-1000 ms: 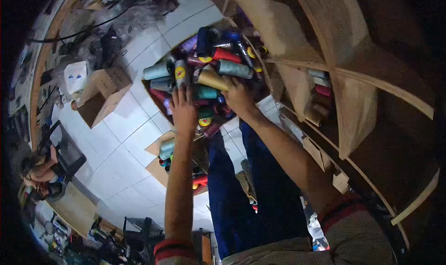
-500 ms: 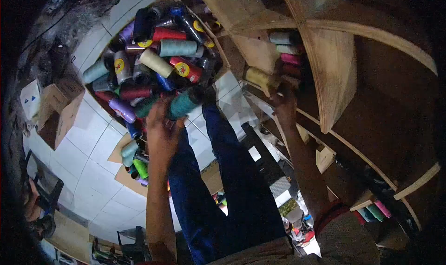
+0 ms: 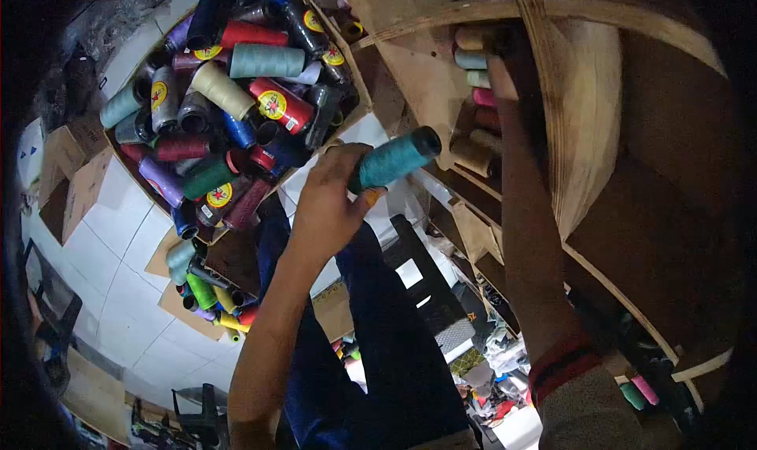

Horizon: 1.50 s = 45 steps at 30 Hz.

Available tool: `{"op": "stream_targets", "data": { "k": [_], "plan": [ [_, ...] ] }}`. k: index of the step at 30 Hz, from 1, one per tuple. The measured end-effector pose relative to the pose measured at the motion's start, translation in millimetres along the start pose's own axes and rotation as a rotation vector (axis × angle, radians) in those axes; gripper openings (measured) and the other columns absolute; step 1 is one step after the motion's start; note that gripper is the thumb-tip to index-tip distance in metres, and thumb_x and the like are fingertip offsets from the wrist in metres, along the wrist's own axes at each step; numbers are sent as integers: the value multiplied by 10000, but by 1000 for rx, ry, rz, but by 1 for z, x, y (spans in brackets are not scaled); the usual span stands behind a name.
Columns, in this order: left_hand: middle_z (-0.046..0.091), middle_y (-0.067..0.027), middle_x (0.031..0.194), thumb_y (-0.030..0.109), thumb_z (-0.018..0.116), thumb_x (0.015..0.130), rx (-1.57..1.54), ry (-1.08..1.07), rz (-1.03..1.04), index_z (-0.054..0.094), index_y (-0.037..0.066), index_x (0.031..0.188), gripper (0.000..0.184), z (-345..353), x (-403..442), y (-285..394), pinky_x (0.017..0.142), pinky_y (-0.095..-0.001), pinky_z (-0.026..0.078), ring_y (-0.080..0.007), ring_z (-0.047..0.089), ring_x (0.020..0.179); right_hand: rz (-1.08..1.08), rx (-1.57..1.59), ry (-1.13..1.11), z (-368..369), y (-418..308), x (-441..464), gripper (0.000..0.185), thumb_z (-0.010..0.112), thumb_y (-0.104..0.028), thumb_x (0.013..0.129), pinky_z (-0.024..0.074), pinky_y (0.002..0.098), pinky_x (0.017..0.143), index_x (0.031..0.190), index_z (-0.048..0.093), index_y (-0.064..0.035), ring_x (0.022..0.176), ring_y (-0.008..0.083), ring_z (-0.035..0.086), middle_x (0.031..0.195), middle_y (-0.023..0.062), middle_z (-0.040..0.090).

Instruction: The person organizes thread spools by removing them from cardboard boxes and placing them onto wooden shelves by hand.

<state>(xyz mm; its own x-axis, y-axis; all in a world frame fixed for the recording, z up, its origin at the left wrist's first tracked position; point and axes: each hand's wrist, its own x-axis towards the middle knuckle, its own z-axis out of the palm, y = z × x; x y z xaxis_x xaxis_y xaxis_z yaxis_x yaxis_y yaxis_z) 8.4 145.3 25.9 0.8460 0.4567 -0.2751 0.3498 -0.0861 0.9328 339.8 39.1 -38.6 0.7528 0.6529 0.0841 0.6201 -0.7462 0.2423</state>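
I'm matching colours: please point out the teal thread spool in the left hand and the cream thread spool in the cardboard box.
Teal thread spool (image 3: 396,159), head view, on the middle of its wound thread.
Cream thread spool (image 3: 223,91), head view, on the middle of its wound thread.

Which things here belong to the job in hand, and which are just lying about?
Seemingly in use:
teal spool, in the left hand
large box of spools
wooden shelf, where the right hand reaches
shelf spools

Seemingly just lying about:
open carton
crumpled plastic
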Motion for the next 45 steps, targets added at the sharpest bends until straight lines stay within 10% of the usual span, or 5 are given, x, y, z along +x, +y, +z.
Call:
{"op": "stream_targets", "data": {
  "k": [9,19,27,35,45],
  "plan": [
    [574,-156,1023,111,741,679,27,148,-33,534,8,1130,507,1,8,-16,774,-327,448,-267,567,888,-460,-1081,270,30,-10,21,288,541,-188,849,513,327,672,1087,572,-29,686,214,608,838,102,639],
    [566,-160,1039,105,733,682,135,183,-47,532,20,1144,511,5,18,-22,810,-353,437,-303,543,927,82,1026,-284,-75,-58,-12,418,580,-306,860,471,257,677,1131,544,11,733,131,580,890,67,626],
    [495,-189,1178,94,729,671,243,197,82,494,17,1203,587,5,39,-18,920,-386,413,-358,474,1091,197,1238,-703,-124,-79,-75,447,645,-388,820,486,262,694,1093,590,-38,803,141,610,910,122,624],
    [426,-154,1287,66,655,679,777,305,146,501,45,1209,552,-35,94,-37,957,-438,364,-344,412,1176,175,625,-154,-53,-18,-8,436,599,-376,842,464,335,782,1112,585,-33,869,215,601,1000,140,632],
    [526,-98,1193,90,566,752,1301,-62,60,524,103,1167,417,-92,124,-59,921,-513,355,-270,471,1150,-3,-40,-71,10,-19,47,439,603,-378,836,439,349,836,1126,573,-50,939,235,587,1039,148,618]
  ]
}}
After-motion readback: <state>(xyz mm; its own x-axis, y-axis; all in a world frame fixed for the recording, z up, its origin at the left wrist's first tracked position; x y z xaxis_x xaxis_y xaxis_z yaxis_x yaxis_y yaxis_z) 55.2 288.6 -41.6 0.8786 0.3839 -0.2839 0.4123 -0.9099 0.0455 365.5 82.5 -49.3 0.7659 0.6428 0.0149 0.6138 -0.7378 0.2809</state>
